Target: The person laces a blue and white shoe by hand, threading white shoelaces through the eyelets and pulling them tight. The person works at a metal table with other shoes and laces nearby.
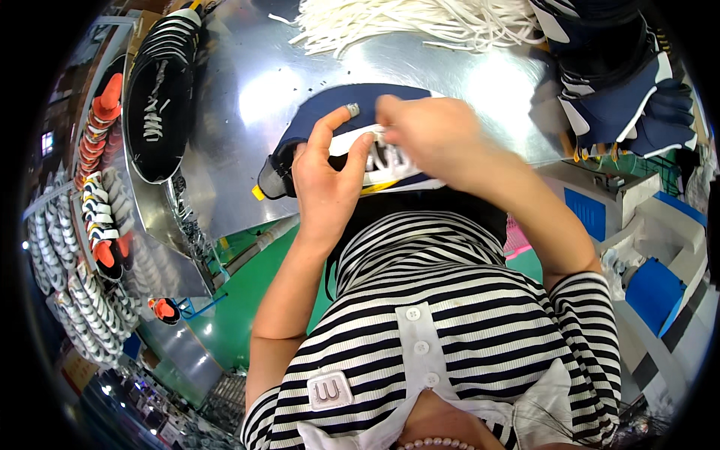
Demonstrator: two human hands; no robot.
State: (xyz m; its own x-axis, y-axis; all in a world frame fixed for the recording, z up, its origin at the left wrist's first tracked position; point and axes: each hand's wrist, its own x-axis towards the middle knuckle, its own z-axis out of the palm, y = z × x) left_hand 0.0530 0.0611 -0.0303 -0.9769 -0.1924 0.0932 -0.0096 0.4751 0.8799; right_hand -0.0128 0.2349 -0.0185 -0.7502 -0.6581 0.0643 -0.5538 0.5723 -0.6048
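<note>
A navy shoe upper (337, 101) with white trim and a yellow heel tab lies at the near edge of the metal table. My left hand (324, 171) grips it by the white lacing part, the thumb on the trim and a finger with a silvery wrapped tip reaching over the navy side. White lacing (386, 159) crosses the opening. Over the eyelet end is my right hand (435, 135), smeared by motion. Its fingers look curled together, and whatever they pinch is hidden.
White shoelaces (420, 22) lie heaped at the table's far side. Stacked navy uppers (615, 105) stand at the right. Black uppers (156, 105) sit in a tray on the left, beside racks with orange-lined shoes (97, 127). A grey-and-blue machine (649, 255) stands lower right.
</note>
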